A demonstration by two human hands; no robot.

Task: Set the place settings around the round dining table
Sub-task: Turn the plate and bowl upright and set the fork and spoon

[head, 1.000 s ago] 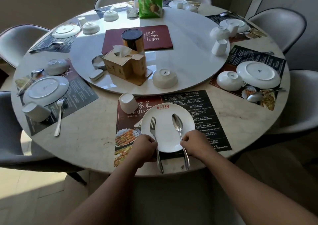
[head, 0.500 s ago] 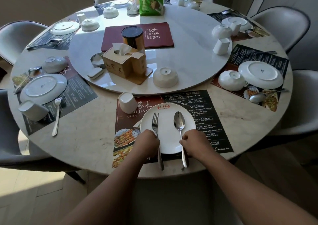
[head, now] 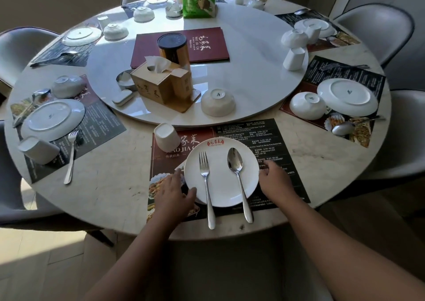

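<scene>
L hand point(head: 171, 192) & R hand point(head: 273, 181) spread, flanking white round plate point(head: 222, 185), fork point(head: 205, 176), spoon point(head: 235, 162) atop

Palms down — left hand point(head: 174, 192) and right hand point(head: 274, 181) loosely spread, apart.

Forearms point(head: 142, 243), left grip point(head: 173, 193) and right grip point(head: 273, 182) are all bare.

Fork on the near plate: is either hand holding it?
No. The fork lies free on the plate, handle past the rim, while the left hand and right hand sit at the plate's sides.
</scene>
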